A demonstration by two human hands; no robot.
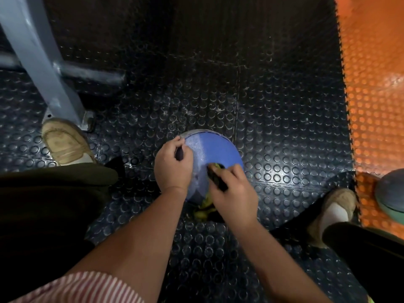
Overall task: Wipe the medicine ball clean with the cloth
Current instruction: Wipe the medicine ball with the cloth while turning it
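Note:
A blue medicine ball (213, 149) with grey panels sits on the black studded floor mat between my feet. My left hand (172, 165) lies on the ball's left side, fingers curled over its upper left edge. My right hand (232, 191) grips a yellow-green cloth (204, 209) and presses it against the ball's near right side. Most of the cloth is hidden under that hand; a bunch of it hangs below the ball's near edge.
A grey metal frame leg (41, 62) stands at the back left beside my left shoe (65, 143). My right shoe (334, 211) is at the right. Orange studded matting (376, 84) borders the right side, with another ball (391, 193) on it.

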